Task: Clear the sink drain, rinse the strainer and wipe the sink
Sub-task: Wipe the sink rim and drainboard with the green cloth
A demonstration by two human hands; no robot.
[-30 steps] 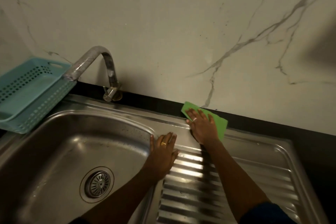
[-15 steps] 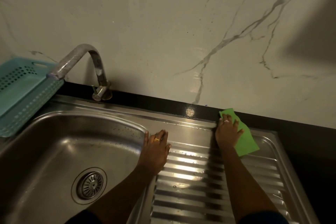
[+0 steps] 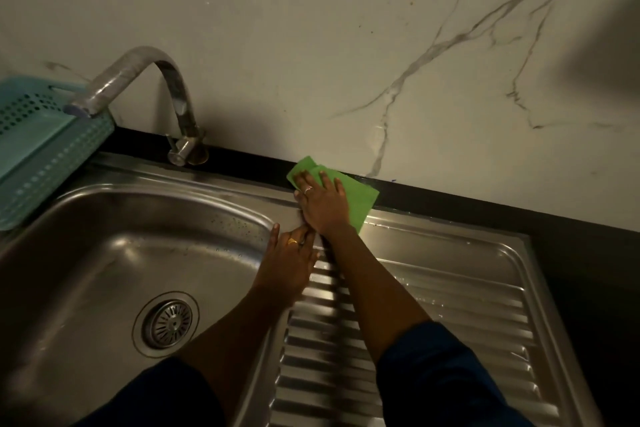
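My right hand (image 3: 323, 206) lay flat, fingers spread, pressing the green square wiping cloth (image 3: 360, 199) onto the back ledge of the stainless steel sink (image 3: 450, 243), where it met the black table strip (image 3: 450, 208). That grip was open and pinched nothing. My left hand (image 3: 289, 262) rested open on the rim between basin and ribbed drainboard, bracing me. The round metal strainer (image 3: 172, 322) sat in the drain. To wipe well, I judged I should keep my palm's weight even, follow the seam in long overlapping passes, and not let the cloth bunch.
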